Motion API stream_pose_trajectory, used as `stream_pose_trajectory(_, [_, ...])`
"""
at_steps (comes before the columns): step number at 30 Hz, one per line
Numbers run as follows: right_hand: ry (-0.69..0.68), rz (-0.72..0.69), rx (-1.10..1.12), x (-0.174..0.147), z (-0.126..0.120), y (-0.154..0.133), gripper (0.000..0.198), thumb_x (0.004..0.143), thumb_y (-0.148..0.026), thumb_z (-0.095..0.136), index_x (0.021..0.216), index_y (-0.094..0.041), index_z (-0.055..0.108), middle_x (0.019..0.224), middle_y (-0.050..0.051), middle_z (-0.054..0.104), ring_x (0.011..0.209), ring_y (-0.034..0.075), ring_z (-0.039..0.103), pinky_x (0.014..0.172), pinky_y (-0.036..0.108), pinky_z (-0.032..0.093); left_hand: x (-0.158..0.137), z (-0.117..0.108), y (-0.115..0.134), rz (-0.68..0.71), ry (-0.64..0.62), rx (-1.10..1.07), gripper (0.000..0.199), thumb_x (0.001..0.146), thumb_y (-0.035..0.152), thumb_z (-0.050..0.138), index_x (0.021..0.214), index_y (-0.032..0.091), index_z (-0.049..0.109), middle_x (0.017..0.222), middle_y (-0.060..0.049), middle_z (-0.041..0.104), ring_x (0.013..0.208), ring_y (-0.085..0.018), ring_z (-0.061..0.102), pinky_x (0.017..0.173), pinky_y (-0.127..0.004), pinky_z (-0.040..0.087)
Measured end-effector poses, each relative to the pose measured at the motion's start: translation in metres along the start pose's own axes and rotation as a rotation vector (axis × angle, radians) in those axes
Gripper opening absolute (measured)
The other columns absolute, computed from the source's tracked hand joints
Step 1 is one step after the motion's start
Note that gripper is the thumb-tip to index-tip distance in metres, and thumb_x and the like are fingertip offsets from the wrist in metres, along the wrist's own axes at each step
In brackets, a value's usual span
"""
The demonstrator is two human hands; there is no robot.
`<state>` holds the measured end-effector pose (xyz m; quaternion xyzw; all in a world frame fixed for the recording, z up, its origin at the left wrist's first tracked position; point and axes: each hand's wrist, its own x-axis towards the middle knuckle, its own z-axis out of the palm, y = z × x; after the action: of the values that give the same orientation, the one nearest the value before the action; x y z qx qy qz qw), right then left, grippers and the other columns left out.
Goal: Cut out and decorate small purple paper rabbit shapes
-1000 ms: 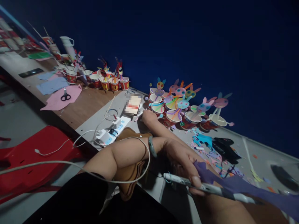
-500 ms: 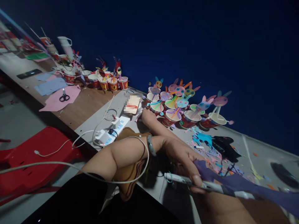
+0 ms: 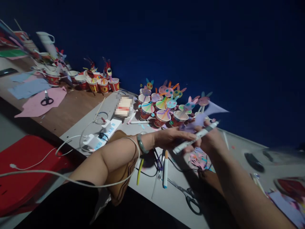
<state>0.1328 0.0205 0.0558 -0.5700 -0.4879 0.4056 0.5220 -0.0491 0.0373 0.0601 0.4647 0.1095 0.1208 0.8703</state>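
Observation:
My left hand [image 3: 175, 137], with a green bangle on its wrist, is closed around a white marker pen [image 3: 184, 144] and the near part of a piece of purple paper [image 3: 201, 119]. The pen slants up to the right, its dark end near my other hand. Somewhat blurred, my right hand [image 3: 209, 140] meets the left one with bent fingers closed at the purple paper; its fingertips are partly hidden. Just behind them stand paper cups [image 3: 162, 118] with animal-faced figures in them. Below lie scissors [image 3: 193, 203], a blue-tipped marker [image 3: 165, 170] and a yellow stick [image 3: 140, 171].
A power strip [image 3: 115, 127] with plugs and a loose white cable [image 3: 47, 171] lies at the left. Nearby are a phone-like blurred item [image 3: 124, 106], a brown cushion [image 3: 119, 187] and a red stool [image 3: 26, 168]. More cups [image 3: 103, 86], pink paper [image 3: 40, 103] and paper scraps [image 3: 200, 159] lie around.
My right hand has come back from beside the phone-like item to the purple paper. My left hand has risen with the pen and paper, uncovering the scissors and markers. The view has shifted right.

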Motion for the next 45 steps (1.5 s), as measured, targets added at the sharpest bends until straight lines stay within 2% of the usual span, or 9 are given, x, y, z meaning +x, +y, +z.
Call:
stream_pose_trajectory(3, [0.151, 0.02, 0.164, -0.017, -0.026, -0.016, 0.032, 0.06, -0.03, 0.077, 0.081, -0.024, 0.054, 0.066, -0.004, 0.054, 0.043, 0.005, 0.029, 0.042, 0.024, 0.021, 0.006, -0.004, -0.004, 0.083, -0.029, -0.15, 0.027, 0.088, 0.037, 0.055, 0.082, 0.012, 0.063, 0.049, 0.004, 0.045, 0.043, -0.007, 0.04, 0.045, -0.021, 0.036])
stream_pose_trajectory(6, [0.199, 0.018, 0.26, -0.031, -0.029, -0.027, 0.029, 0.062, -0.025, 0.076, 0.084, -0.023, 0.056, 0.076, 0.0, 0.062, 0.044, 0.003, 0.028, 0.042, 0.024, 0.018, 0.01, -0.009, -0.009, 0.104, 0.045, -0.157, 0.028, 0.085, 0.039, 0.061, 0.085, 0.011, 0.065, 0.049, 0.006, 0.042, 0.044, -0.006, 0.038, 0.045, -0.019, 0.035])
stream_pose_trajectory(9, [0.201, -0.002, 0.275, -0.037, -0.023, -0.033, 0.028, 0.063, -0.024, 0.075, 0.085, -0.025, 0.057, 0.077, -0.002, 0.061, 0.044, 0.004, 0.027, 0.042, 0.024, 0.018, 0.012, -0.01, -0.013, 0.1, 0.085, -0.108, 0.031, 0.082, 0.041, 0.066, 0.085, 0.011, 0.066, 0.05, 0.007, 0.042, 0.045, -0.004, 0.037, 0.045, -0.018, 0.035])
stream_pose_trajectory(13, [0.223, -0.013, 0.353, -0.037, -0.018, -0.035, 0.027, 0.063, -0.019, 0.076, 0.083, -0.024, 0.058, 0.075, -0.005, 0.059, 0.043, 0.002, 0.029, 0.04, 0.023, 0.018, 0.011, -0.011, -0.015, 0.121, 0.066, -0.062, 0.034, 0.08, 0.044, 0.068, 0.086, 0.011, 0.066, 0.05, 0.008, 0.042, 0.046, -0.003, 0.037, 0.047, -0.017, 0.035])
stream_pose_trajectory(22, [0.235, -0.009, 0.435, -0.038, -0.018, -0.036, 0.034, 0.055, -0.017, 0.084, 0.082, -0.024, 0.064, 0.074, -0.003, 0.069, 0.038, 0.002, 0.034, 0.036, 0.019, 0.023, 0.011, -0.009, -0.016, 0.124, 0.096, 0.01, 0.036, 0.079, 0.046, 0.068, 0.086, 0.011, 0.066, 0.051, 0.008, 0.041, 0.048, -0.004, 0.036, 0.046, -0.019, 0.033])
stream_pose_trajectory(28, [0.206, -0.014, 0.418, -0.04, -0.018, -0.034, 0.033, 0.056, -0.015, 0.084, 0.082, -0.024, 0.067, 0.075, -0.001, 0.072, 0.038, 0.003, 0.035, 0.036, 0.018, 0.024, 0.012, -0.009, -0.018, 0.143, 0.11, 0.056, 0.037, 0.079, 0.047, 0.068, 0.087, 0.011, 0.066, 0.054, 0.007, 0.04, 0.051, -0.004, 0.036, 0.046, -0.02, 0.032])
stream_pose_trajectory(35, [0.199, -0.006, 0.43, -0.04, -0.017, -0.03, 0.028, 0.056, -0.023, 0.087, 0.078, -0.021, 0.07, 0.076, 0.006, 0.076, 0.038, 0.002, 0.036, 0.035, 0.017, 0.024, 0.016, -0.011, -0.023, 0.241, 0.151, 0.177, 0.04, 0.077, 0.05, 0.068, 0.084, 0.011, 0.067, 0.054, 0.006, 0.044, 0.051, -0.006, 0.041, 0.05, -0.022, 0.034])
stream_pose_trajectory(43, [0.222, -0.06, 0.425, -0.037, -0.017, -0.017, 0.033, 0.051, -0.022, 0.091, 0.072, -0.018, 0.065, 0.069, 0.005, 0.075, 0.038, 0.001, 0.038, 0.035, 0.014, 0.028, 0.019, -0.009, -0.032, 0.394, 0.27, 0.461, 0.047, 0.08, 0.056, 0.062, 0.083, 0.009, 0.066, 0.054, 0.004, 0.047, 0.051, -0.006, 0.043, 0.052, -0.023, 0.03])
stream_pose_trajectory(45, [0.239, -0.077, 0.425, -0.038, -0.013, -0.013, 0.034, 0.052, -0.023, 0.09, 0.072, -0.018, 0.063, 0.068, 0.004, 0.074, 0.038, 0.001, 0.039, 0.035, 0.014, 0.028, 0.019, -0.008, -0.035, 0.422, 0.333, 0.537, 0.045, 0.081, 0.054, 0.061, 0.076, 0.01, 0.063, 0.054, 0.004, 0.046, 0.052, -0.006, 0.041, 0.053, -0.023, 0.029])
